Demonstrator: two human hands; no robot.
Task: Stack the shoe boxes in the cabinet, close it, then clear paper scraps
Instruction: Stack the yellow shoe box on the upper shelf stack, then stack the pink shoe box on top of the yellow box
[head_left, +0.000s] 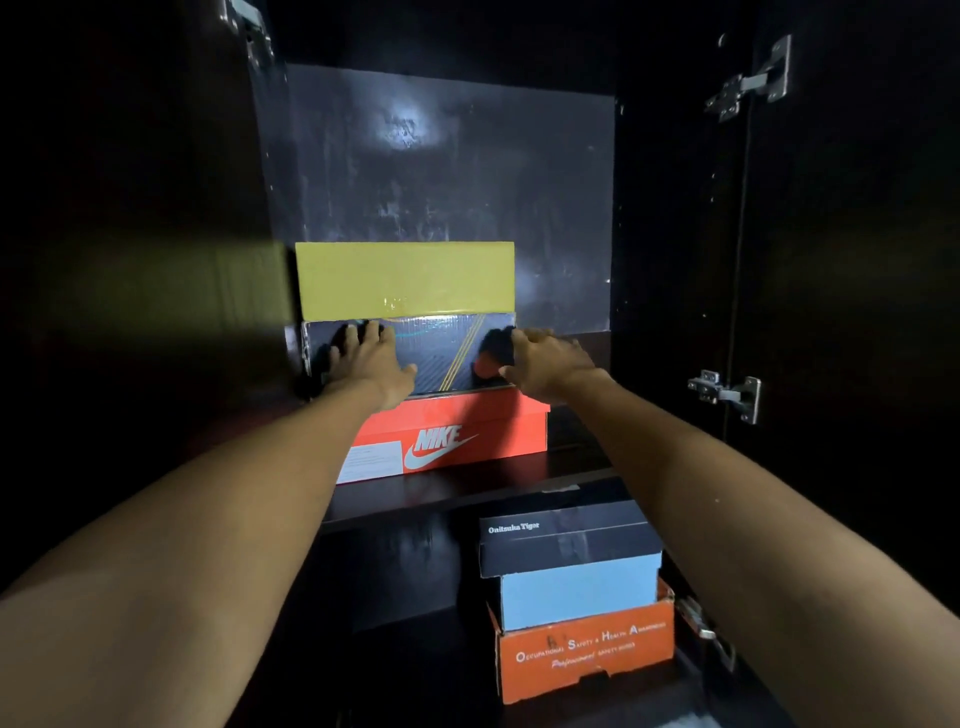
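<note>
On the upper shelf of the dark cabinet stands a stack of three shoe boxes: a red Nike box (467, 441) at the bottom, a dark blue box (441, 353) with yellow stripes in the middle, and a yellow box (405, 280) on top. My left hand (369, 358) presses flat with spread fingers against the front of the dark blue box at its left. My right hand (545, 361) lies against that box's right front corner, fingers straight.
On the lower shelf (395, 566) stand a black-lidded light blue box (571, 561) on an orange safety box (587, 654). Both cabinet doors are open, with metal hinges (748, 78) on the right side and a lower hinge (727, 392).
</note>
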